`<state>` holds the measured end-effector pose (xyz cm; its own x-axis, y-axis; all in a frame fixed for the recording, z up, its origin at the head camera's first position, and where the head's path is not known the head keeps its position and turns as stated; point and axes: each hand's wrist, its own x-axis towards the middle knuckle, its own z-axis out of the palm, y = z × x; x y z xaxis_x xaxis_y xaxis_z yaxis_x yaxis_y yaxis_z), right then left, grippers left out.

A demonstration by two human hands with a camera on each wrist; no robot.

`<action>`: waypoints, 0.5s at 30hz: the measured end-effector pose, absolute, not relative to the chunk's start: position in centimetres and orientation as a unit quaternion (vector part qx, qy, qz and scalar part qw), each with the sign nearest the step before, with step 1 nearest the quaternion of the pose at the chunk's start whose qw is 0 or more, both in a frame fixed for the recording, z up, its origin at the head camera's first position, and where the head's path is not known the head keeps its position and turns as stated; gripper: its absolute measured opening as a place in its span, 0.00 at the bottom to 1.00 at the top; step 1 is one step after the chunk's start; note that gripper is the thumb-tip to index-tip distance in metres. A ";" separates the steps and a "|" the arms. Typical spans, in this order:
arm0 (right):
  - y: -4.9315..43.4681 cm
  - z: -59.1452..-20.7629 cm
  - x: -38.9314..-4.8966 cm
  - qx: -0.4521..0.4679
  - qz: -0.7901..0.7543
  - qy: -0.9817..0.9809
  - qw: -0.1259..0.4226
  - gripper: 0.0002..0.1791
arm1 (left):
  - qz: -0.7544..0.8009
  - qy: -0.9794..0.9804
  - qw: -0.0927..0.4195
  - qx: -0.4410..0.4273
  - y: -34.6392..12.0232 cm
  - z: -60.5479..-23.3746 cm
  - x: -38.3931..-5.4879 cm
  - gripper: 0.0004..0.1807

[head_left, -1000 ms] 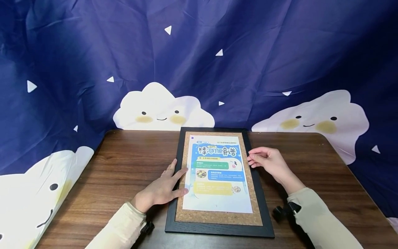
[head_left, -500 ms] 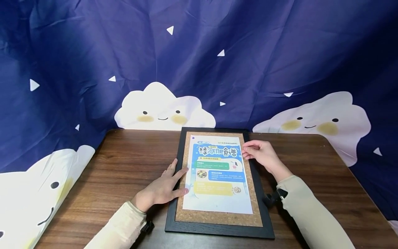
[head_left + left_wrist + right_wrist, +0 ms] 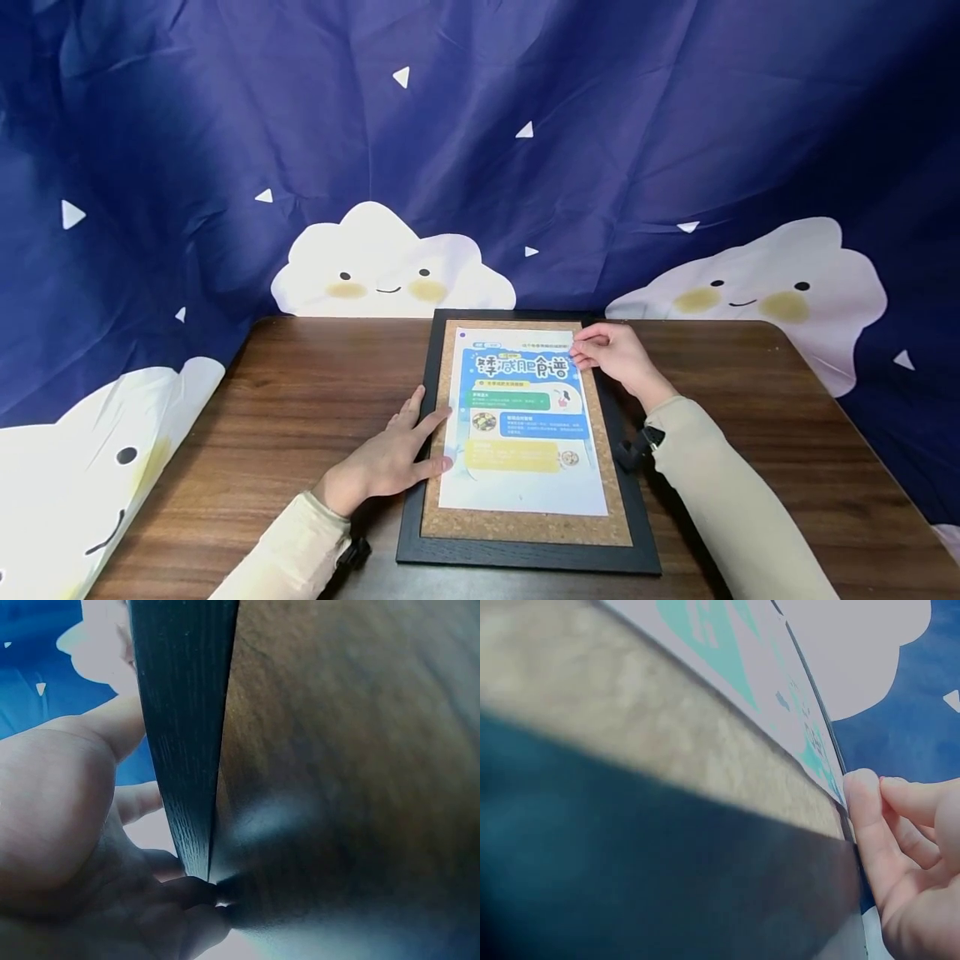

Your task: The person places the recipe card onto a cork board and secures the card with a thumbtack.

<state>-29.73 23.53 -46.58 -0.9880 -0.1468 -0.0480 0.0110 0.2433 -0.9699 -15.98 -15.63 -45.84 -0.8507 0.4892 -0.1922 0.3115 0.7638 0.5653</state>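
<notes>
A cork board (image 3: 525, 527) in a black frame (image 3: 525, 553) lies on the table, bearing a printed poster sheet (image 3: 487, 493). At the sheet's upper left corner shows a small purple thumbtack (image 3: 462, 335). My left hand (image 3: 382, 458) is spread over the board's left side, thumb and forefinger tips at the sheet's edge; the left wrist view has the frame's side (image 3: 184, 742) against the fingers. My right hand (image 3: 617, 354) is at the sheet's upper right corner, thumb and forefinger tips together; I cannot tell what is between them. In the right wrist view those fingertips (image 3: 864, 784) meet close by the sheet's corner.
The brown wooden table (image 3: 322, 375) extends to both sides of the board. Behind it hangs a dark blue cloth (image 3: 480, 100) with white clouds and small triangles. Each wrist wears a small black camera mount, the right one (image 3: 637, 448) hanging over the frame's right side.
My right hand has moved up and left, from the frame's right side to the sheet's upper right corner, fingertips kept together. The left hand, board and sheet stay in place.
</notes>
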 end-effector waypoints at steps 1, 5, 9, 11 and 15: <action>23.4 -46.6 -30.0 -0.043 -0.615 0.785 0.066 0.16 | 0.265 0.924 0.159 0.223 -15.8 -46.3 -16.1 0.44; 23.0 -46.5 -30.7 -0.035 -0.618 0.782 0.073 0.17 | 0.278 0.920 0.142 0.236 -16.1 -47.1 -16.4 0.45; 22.8 -46.4 -31.3 -0.016 -0.624 0.777 0.080 0.17 | 0.285 0.918 0.147 0.233 -16.1 -46.8 -16.3 0.45; 22.7 -46.4 -31.6 -0.010 -0.628 0.774 0.083 0.18 | 0.285 0.918 0.158 0.225 -15.8 -46.1 -16.0 0.44; 22.4 -46.2 -32.2 0.007 -0.634 0.768 0.092 0.18 | 0.275 0.921 0.167 0.218 -15.6 -45.7 -15.9 0.43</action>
<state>-32.19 22.44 -46.21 -0.9830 -0.1052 -0.1503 0.1278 0.1954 -0.9724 -15.90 -15.63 -45.70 -0.8495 0.4928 -0.1884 0.3088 0.7539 0.5799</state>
